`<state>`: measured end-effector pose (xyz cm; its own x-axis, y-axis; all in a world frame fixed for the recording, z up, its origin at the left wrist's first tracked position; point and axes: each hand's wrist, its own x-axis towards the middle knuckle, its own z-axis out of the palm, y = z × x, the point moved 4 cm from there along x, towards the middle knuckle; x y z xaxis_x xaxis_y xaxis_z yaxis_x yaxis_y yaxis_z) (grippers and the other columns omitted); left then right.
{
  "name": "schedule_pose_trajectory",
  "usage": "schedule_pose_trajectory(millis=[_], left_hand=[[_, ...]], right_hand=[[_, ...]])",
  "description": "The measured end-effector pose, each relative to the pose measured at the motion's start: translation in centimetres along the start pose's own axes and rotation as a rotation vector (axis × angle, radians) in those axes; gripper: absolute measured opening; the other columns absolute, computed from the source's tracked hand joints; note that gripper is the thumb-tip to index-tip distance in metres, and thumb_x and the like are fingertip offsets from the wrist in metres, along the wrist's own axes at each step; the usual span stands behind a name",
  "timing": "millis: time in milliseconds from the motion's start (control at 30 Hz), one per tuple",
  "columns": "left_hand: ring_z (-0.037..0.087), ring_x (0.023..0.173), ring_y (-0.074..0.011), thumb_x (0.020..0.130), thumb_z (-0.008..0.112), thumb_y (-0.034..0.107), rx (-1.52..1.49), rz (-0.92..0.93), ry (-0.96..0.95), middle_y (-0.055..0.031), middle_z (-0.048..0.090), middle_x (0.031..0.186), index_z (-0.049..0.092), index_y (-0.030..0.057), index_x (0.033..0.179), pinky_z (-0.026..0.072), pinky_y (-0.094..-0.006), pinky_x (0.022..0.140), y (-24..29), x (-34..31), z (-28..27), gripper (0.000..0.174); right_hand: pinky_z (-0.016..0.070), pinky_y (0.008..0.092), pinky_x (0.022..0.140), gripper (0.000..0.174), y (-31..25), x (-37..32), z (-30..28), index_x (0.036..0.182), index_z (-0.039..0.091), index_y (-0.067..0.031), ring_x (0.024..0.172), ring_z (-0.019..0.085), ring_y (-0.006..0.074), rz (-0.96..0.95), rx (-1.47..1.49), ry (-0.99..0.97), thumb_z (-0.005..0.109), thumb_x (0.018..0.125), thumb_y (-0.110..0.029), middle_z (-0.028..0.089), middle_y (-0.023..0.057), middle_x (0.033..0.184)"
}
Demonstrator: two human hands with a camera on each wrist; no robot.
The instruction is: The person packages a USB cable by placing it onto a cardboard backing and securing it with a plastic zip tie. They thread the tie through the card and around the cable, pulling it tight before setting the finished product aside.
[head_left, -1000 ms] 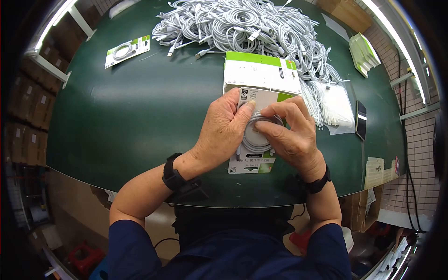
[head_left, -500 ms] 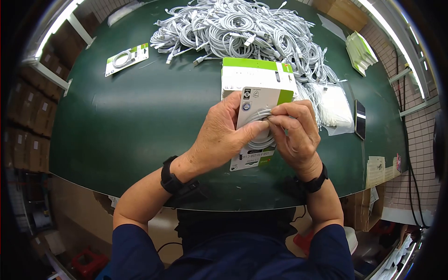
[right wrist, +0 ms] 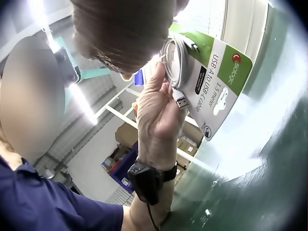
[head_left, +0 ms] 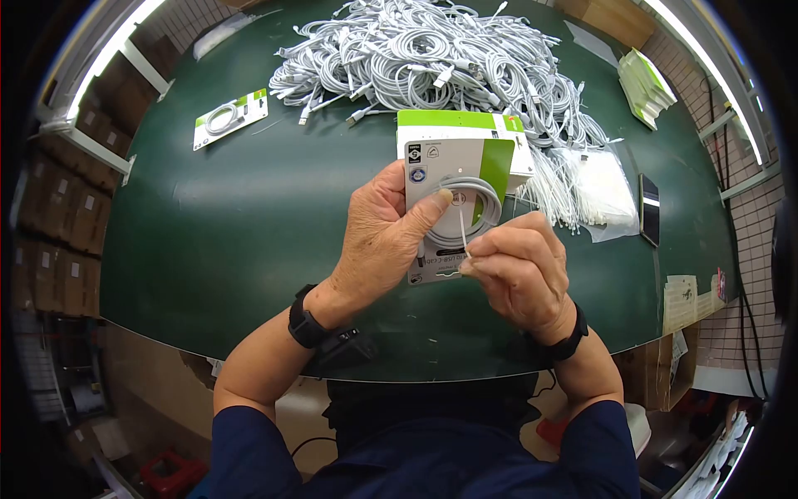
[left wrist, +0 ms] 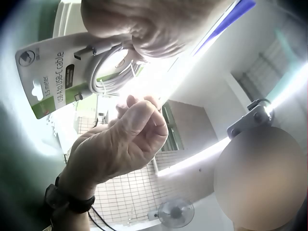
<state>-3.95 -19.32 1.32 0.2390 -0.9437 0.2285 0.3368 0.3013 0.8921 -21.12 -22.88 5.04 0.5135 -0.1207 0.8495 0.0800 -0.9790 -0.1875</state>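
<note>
My left hand (head_left: 376, 233) grips a printed white-and-green packaging card (head_left: 496, 158) by its left side, thumb on the front. A coiled white USB cable (head_left: 492, 200) lies against the card's face, with its USB-A plug (right wrist: 182, 102) showing in the right wrist view. From the coil's middle, near the left thumb, a thin white cable tie (head_left: 463, 223) runs toward me. Its loose end is pinched between thumb and fingers of my right hand (head_left: 525, 270). The left wrist view shows the card's lower end (left wrist: 36, 91) beside that hand.
Behind the hands stands a stack of cards (head_left: 519, 162). Beyond it spreads a big heap of coiled white cables (head_left: 416, 58). Loose cable ties (head_left: 553, 195) and a plastic bag (head_left: 603, 195) lie right, by a phone (head_left: 648, 212). One carded cable (head_left: 231, 119) lies far left.
My right hand has come away from the coil toward me, drawing the cable tie's end out straight. The left hand has shifted slightly left with the card, whose face now shows more.
</note>
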Motion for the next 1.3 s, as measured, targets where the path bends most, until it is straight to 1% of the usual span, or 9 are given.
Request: schedule_pose_trajectory(millis=[200, 500, 700, 900, 1000, 1100, 1133, 1233, 1300], left_hand=[[0.07, 0.104, -0.0134, 0.103, 0.062, 0.003, -0.02, -0.009, -0.006, -0.0124, 0.073, 0.118, 0.06, -0.0048, 0.13, 0.0587, -0.0305, 0.092, -0.3, 0.0, -0.1, 0.029], [0.07, 0.105, -0.0137, 0.102, 0.062, 0.002, 0.0, -0.025, -0.015, -0.0126, 0.072, 0.12, 0.06, -0.0052, 0.131, 0.0586, -0.0306, 0.093, -0.1, -0.1, 0.0, 0.029], [0.069, 0.108, -0.0143, 0.102, 0.06, 0.0, 0.023, -0.008, -0.016, -0.0129, 0.071, 0.123, 0.056, -0.005, 0.134, 0.0581, -0.0303, 0.093, -0.3, -0.3, 0.4, 0.032], [0.068, 0.108, -0.0144, 0.102, 0.059, 0.0, 0.038, -0.038, -0.04, -0.0126, 0.07, 0.123, 0.054, -0.004, 0.135, 0.0577, -0.03, 0.094, -0.8, -0.5, 0.7, 0.034], [0.068, 0.108, -0.0141, 0.102, 0.06, 0.0, 0.048, -0.053, -0.037, -0.0122, 0.069, 0.122, 0.054, -0.0037, 0.135, 0.0577, -0.0299, 0.094, -1.4, -0.7, 0.8, 0.034], [0.068, 0.109, -0.0139, 0.101, 0.061, 0.001, 0.058, -0.068, -0.039, -0.0121, 0.069, 0.122, 0.053, -0.0038, 0.135, 0.0575, -0.0298, 0.094, -1.9, -1.0, 1.0, 0.035], [0.068, 0.109, -0.0139, 0.101, 0.062, 0.001, 0.057, -0.067, -0.037, -0.0122, 0.069, 0.123, 0.052, -0.0038, 0.135, 0.0574, -0.0299, 0.095, -2.1, -1.0, 1.0, 0.036], [0.067, 0.111, -0.0141, 0.101, 0.062, 0.001, 0.057, -0.071, -0.045, -0.0125, 0.069, 0.124, 0.051, -0.0037, 0.136, 0.057, -0.03, 0.095, -2.5, -1.3, 1.3, 0.037], [0.067, 0.111, -0.0143, 0.101, 0.062, 0.001, 0.057, -0.071, -0.049, -0.0126, 0.068, 0.124, 0.051, -0.0037, 0.136, 0.0568, -0.0301, 0.096, -2.6, -1.3, 1.3, 0.038]], right_hand=[[0.058, 0.0349, 0.064, 0.032, 0.5, -0.7, 0.8, 0.097, 0.061, -0.0051, 0.078, 0.068, 0.0258, -0.033, 0.144, -0.001, 0.083, 0.075, 0.0, 0.073, 0.0117, 0.101], [0.0588, 0.0362, 0.068, 0.031, 0.9, -0.7, 0.9, 0.098, 0.058, -0.0064, 0.08, 0.07, 0.0275, 0.04, 0.245, -0.012, 0.083, 0.079, -0.001, 0.075, 0.0138, 0.106], [0.0597, 0.0372, 0.071, 0.028, 1.0, -1.0, 0.9, 0.099, 0.064, -0.0031, 0.082, 0.071, 0.0284, 0.082, 0.275, -0.003, 0.082, 0.079, 0.003, 0.075, 0.0157, 0.105], [0.0604, 0.0357, 0.072, 0.025, 1.6, -1.0, 0.8, 0.1, 0.068, 0.0001, 0.083, 0.072, 0.0287, 0.083, 0.147, 0.003, 0.08, 0.079, 0.008, 0.074, 0.0167, 0.103], [0.059, 0.0314, 0.069, 0.022, 1.9, -0.8, 0.7, 0.099, 0.068, -0.0003, 0.079, 0.071, 0.0229, 0.134, 0.118, 0.07, 0.08, 0.082, 0.008, 0.074, 0.0151, 0.099], [0.0556, 0.0261, 0.063, 0.019, 2.6, -1.5, 0.5, 0.098, 0.067, -0.0015, 0.074, 0.069, 0.0147, 0.382, 0.225, 0.133, 0.081, 0.085, 0.003, 0.075, 0.0125, 0.094], [0.052, 0.023, 0.059, 0.019, 2.8, -1.9, 0.6, 0.097, 0.067, -0.0024, 0.069, 0.066, 0.0095, 0.472, 0.242, 0.192, 0.083, 0.087, -0.002, 0.075, 0.0097, 0.09], [0.051, 0.0224, 0.058, 0.018, 3.9, -2.3, 0.7, 0.097, 0.068, -0.0018, 0.067, 0.064, 0.0089, 0.519, 0.272, 0.259, 0.083, 0.087, -0.002, 0.074, 0.0083, 0.09], [0.0528, 0.0254, 0.061, 0.018, 4.0, -1.6, 0.1, 0.101, 0.071, -0.0012, 0.074, 0.066, 0.0136, 0.403, 0.153, 0.163, 0.082, 0.086, -0.001, 0.074, 0.0089, 0.09]])
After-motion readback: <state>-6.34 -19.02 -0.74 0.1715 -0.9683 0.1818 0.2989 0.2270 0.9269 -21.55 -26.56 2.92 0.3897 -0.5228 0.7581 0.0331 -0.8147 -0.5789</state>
